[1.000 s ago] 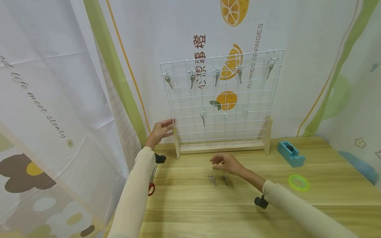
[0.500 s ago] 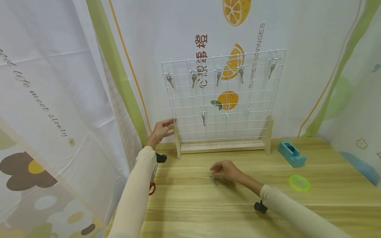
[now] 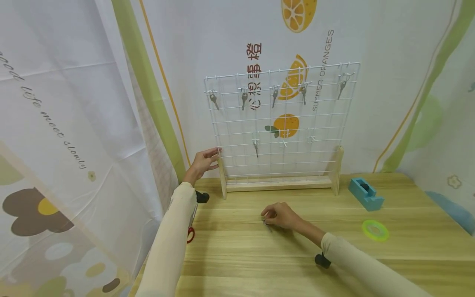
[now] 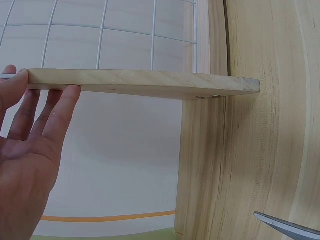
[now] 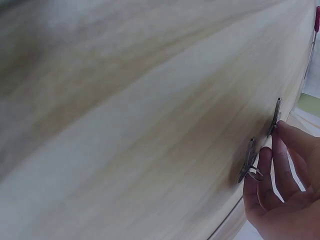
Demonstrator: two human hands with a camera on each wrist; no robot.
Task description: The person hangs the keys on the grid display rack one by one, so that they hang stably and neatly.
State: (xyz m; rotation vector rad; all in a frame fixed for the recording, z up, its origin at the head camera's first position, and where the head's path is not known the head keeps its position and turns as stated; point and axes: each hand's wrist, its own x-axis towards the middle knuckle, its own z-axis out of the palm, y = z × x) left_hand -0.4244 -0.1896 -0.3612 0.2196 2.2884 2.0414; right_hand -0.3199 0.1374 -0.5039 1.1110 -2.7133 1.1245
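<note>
A white wire grid rack stands in a wooden stand (image 3: 278,185) at the back of the table. My left hand (image 3: 202,163) grips its left wooden upright (image 4: 140,77), thumb at the front edge and fingers behind. On the table, my right hand (image 3: 283,215) pinches one small metal key (image 5: 276,114) between thumb and index finger. A second key (image 5: 248,155) with a ring lies by the other fingertips, hidden behind the hand in the head view. Several keys hang from the grid's upper hooks, and one key (image 3: 256,148) hangs lower, left of two white hooks (image 3: 284,144).
At the right stand a blue tape dispenser (image 3: 365,194) and a yellow-green ring (image 3: 375,230) lying flat. Red-handled scissors (image 3: 191,235) lie at the table's left edge, close to my left forearm. A printed curtain (image 3: 230,37) hangs behind the rack.
My right hand has come down onto the two keys on the table, and thumb and index finger have closed at one of them. My left hand has stayed on the upright.
</note>
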